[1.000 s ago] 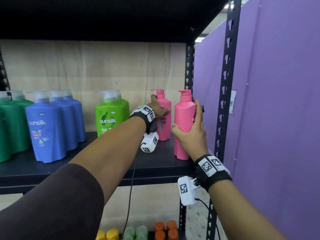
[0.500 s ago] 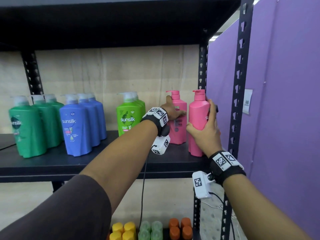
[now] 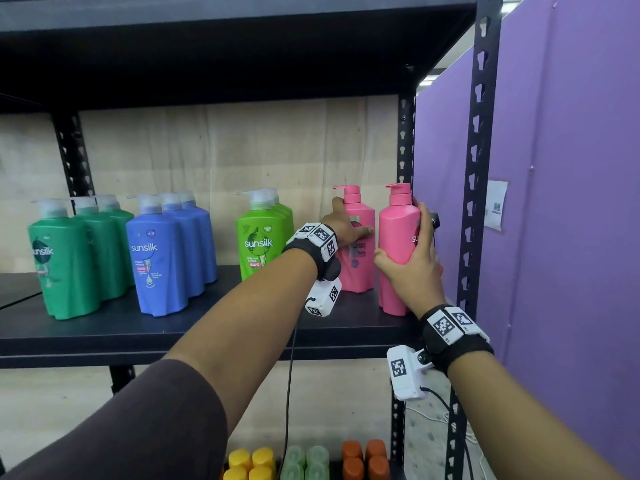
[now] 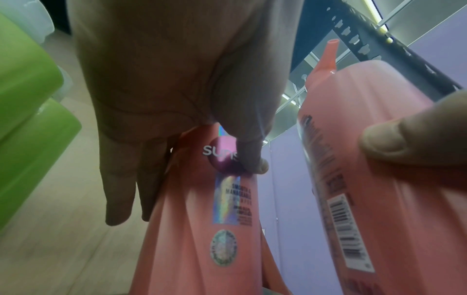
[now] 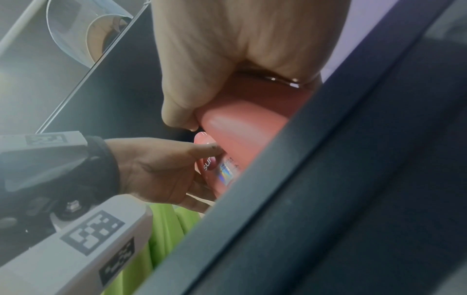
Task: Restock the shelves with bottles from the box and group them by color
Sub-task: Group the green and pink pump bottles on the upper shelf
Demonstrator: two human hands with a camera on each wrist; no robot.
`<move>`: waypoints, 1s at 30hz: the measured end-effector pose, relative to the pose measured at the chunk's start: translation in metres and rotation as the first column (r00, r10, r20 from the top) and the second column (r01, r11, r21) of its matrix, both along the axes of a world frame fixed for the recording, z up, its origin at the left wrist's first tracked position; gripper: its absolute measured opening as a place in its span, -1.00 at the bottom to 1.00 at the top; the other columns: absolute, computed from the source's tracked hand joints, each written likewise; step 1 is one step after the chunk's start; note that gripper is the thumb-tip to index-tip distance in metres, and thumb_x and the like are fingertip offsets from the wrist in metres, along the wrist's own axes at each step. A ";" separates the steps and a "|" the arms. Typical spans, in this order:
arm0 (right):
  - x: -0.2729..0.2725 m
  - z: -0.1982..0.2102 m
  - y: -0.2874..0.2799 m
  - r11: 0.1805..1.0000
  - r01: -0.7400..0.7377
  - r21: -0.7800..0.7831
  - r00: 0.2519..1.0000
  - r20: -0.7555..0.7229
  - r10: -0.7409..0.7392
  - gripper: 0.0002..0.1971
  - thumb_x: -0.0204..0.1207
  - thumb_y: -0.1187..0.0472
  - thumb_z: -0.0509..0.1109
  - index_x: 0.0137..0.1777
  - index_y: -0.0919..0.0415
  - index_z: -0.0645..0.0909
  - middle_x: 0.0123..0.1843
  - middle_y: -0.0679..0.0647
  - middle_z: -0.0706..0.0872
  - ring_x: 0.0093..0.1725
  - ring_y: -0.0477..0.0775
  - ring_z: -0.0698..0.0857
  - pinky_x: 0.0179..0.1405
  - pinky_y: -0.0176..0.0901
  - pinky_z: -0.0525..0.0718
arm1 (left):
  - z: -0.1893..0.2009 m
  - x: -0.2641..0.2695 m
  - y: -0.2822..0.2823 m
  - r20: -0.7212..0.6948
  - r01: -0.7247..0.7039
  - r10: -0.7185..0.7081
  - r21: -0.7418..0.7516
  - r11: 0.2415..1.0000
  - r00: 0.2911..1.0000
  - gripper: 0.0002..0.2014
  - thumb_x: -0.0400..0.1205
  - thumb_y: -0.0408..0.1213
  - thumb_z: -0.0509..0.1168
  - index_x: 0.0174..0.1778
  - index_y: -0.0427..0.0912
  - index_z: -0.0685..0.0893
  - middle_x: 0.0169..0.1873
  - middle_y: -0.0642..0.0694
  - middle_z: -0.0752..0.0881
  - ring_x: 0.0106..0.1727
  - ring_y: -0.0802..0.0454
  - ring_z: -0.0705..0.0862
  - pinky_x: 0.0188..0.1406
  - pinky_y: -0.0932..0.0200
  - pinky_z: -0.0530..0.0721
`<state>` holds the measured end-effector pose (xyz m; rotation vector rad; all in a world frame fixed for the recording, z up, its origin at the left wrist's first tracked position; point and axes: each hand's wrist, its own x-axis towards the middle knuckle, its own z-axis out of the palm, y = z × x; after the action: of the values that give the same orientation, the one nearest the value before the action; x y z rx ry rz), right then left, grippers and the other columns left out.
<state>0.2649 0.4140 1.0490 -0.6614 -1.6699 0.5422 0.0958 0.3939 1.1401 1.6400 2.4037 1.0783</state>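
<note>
— Both pink bottles are staying where they were a moment ago; we are only seeing more of the rack as our head pulls back, and neither hand is shifting its hold.

— So what are we holding? Our right hand (image 3: 412, 271) is wrapping its fingers and thumb round the front pink bottle (image 3: 398, 244), which is standing on the black shelf (image 3: 207, 327) hard against the rack post (image 3: 479, 168) on the outer side of that hand. Our left hand (image 3: 346, 226) is curling round the second pink bottle (image 3: 360, 261), thumb on its label, fingers going behind; it is standing just inside of the right hand and a little deeper.

— How are they going to handle?

— We are judging them full, so fairly heavy, with stiff plastic walls that are smooth and probably a bit slippery. We are taking them round the waist of the body, not by the pump, which could turn or lift.

— And their look?

— Tall, bright pink, with matching pump tops. The right-hand one is showing us its barcode side (image 4: 351, 229), so it is wanting a turn. Light green bottles (image 3: 259, 237) are sitting just beyond our left wrist, then blue bottles (image 3: 162, 258) and dark green bottles (image 3: 65, 261) farther out.
</note>
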 end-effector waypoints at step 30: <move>-0.011 -0.026 -0.011 0.919 -0.321 -0.228 0.947 -0.092 0.308 -0.48 0.47 -0.40 0.38 0.41 -0.44 0.39 0.14 -0.21 0.74 0.06 -0.30 0.78 0.27 0.07 0.76 | -0.091 0.021 -0.080 0.426 0.167 -0.273 0.270 0.948 0.862 -0.33 0.82 0.27 -0.15 0.64 -0.06 0.52 0.55 -0.10 0.61 0.57 -0.03 0.55 0.59 0.07 0.43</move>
<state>0.2539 0.4025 1.0230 -0.5463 -1.6838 0.9981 0.1167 0.3140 1.0495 1.4554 1.8009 1.5326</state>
